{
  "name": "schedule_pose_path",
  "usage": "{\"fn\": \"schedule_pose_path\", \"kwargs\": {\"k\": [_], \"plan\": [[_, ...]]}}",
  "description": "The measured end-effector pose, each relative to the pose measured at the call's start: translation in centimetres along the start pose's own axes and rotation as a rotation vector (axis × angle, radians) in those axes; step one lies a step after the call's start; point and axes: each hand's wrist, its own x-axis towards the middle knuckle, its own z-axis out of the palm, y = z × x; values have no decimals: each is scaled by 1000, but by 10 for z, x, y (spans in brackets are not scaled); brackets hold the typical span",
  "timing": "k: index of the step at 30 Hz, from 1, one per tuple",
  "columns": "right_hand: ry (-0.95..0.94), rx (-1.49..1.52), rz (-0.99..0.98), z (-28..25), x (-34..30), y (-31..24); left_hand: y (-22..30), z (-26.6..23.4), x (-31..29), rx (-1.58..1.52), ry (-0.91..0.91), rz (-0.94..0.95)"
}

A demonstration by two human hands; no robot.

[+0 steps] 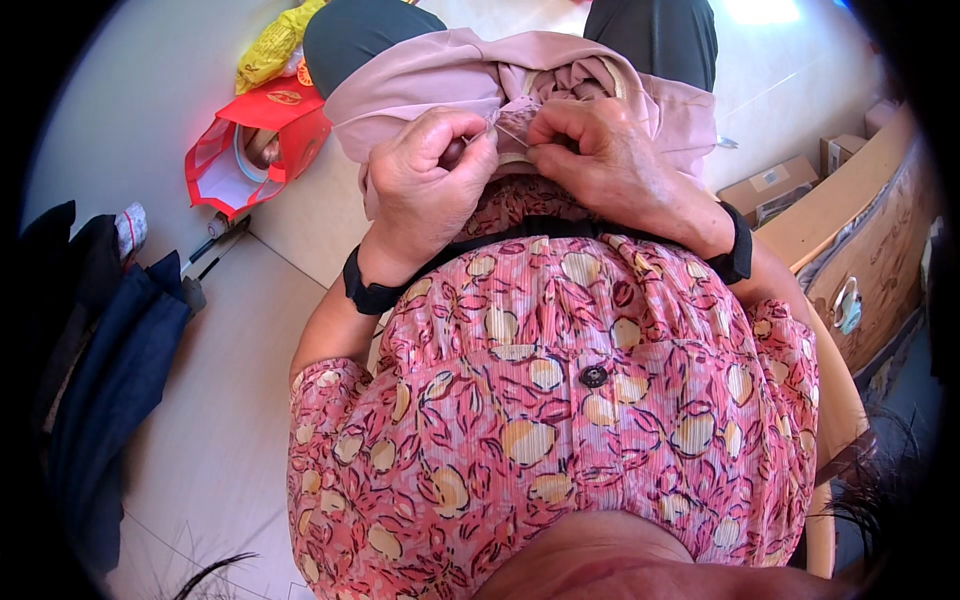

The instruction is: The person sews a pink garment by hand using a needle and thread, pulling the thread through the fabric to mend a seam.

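Dusty-pink cloth (420,75) lies bunched across my lap, with a gathered, pale-edged opening (618,75) on its far right side. Above it, my left hand (425,175) is closed, thumb and forefinger pinched together. My right hand (620,160) is closed in a pinch too, its fingertips a short way from the left ones. A fine pale thread (513,133) stretches between the two pinches. Whether a needle is in either pinch is too small to tell. Both hands stay close over the cloth near my waist.
A red paper bag (290,115) stands on the floor at the left, with a yellow plastic bag (278,45) behind it. Dark blue fabric (120,370) hangs at the far left. Cardboard boxes (770,185) and a wooden panel (870,260) are on the right.
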Motion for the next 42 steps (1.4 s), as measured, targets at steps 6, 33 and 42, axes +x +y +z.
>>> {"fn": "schedule_pose_path", "kwargs": {"k": [6, 33, 42], "plan": [[15, 18, -69, 2, 8, -3, 7, -2, 8, 165, -33, 296], [134, -29, -229, 6, 19, -11, 1, -15, 8, 214, 3, 474], [927, -274, -268, -32, -49, -114, -62, -131, -26, 282, 61, 540]]}}
